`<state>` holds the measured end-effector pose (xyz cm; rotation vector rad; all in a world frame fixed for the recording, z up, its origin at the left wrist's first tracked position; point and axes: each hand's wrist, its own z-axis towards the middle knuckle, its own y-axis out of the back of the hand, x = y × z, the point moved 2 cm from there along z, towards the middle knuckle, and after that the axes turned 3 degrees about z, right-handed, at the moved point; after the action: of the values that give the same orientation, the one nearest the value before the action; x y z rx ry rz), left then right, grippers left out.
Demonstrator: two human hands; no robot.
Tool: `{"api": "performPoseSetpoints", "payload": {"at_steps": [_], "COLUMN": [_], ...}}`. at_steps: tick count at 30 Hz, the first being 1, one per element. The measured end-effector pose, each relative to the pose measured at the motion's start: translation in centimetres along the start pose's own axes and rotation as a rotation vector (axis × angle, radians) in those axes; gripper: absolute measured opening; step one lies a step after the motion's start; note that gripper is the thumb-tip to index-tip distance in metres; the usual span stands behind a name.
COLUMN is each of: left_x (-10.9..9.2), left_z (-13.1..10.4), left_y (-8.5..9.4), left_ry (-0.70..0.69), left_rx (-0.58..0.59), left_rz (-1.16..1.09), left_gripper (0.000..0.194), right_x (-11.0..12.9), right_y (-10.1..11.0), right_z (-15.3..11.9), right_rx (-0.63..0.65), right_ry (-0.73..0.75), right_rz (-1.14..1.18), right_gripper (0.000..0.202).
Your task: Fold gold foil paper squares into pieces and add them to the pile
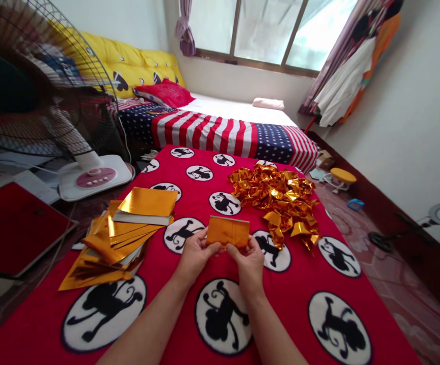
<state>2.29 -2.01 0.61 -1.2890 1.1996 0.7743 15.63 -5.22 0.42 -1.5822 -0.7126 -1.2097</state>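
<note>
Fingers of left hand and right hand pinch gold foil sheet, long axis left-right.

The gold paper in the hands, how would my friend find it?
Find the red monkey blanket. At its middle, the left hand and right hand pinch one folded gold sheet. Unlike the flat stack on the left and the crumpled pile on the right, it is held up alone.

Foil stacks left, folded heap right.
</note>
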Motion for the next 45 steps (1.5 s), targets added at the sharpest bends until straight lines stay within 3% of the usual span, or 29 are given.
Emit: {"api": "performPoseSetpoints", "payload": {"at_steps": [5, 11, 15, 18, 25, 33, 38, 41, 45], "left_x": [0.5, 0.3, -0.2, -0.1, 0.0, 0.4, -0.1, -0.8, -1.1], "left_z": [0.2, 0.1, 0.1, 0.2, 0.3, 0.4, 0.4, 0.1, 0.0], "left_y": [0.6, 1.0, 1.3, 1.3, 1.5, 1.6, 1.9, 2.0, 2.0], "left_ry": [0.038, 0.062, -0.018, -0.072, -0.102, -0.126, -0.317, -0.471, -0.643], "left_rx": [-0.010, -0.003, -0.013, -0.013, -0.102, -0.097, -0.116, -0.138, -0.059], "left_rz": [-0.040, -0.097, -0.020, 0.040, 0.066, 0.111, 0.389, 0.640, 0.841], "left_gripper": [0.067, 0.078, 0.081, 0.084, 0.066, 0.061, 0.053, 0.053, 0.052], "right_x": [-0.1, 0.1, 0.2, 0.2, 0.1, 0.8, 0.9, 0.7, 0.3], "right_y": [0.7, 1.6, 2.0, 1.9, 1.9, 2.1, 3.1, 3.2, 3.0], "right_z": [0.2, 0.4, 0.6, 0.6, 0.6, 0.6, 0.6, 0.7, 1.0], "right_rx": [-0.016, 0.019, 0.000, 0.009, 0.001, -0.013, -0.131, -0.071, 0.036], "right_ry": [-0.084, -0.005, 0.038, 0.037, 0.109, 0.308, 0.431, 0.416, 0.346], "right_rz": [0.048, -0.012, -0.064, -0.080, -0.038, -0.278, -0.524, -0.529, -0.389], "right_gripper": [0.039, 0.031, 0.032, 0.035, 0.061, 0.016, 0.007, 0.015, 0.014]}}
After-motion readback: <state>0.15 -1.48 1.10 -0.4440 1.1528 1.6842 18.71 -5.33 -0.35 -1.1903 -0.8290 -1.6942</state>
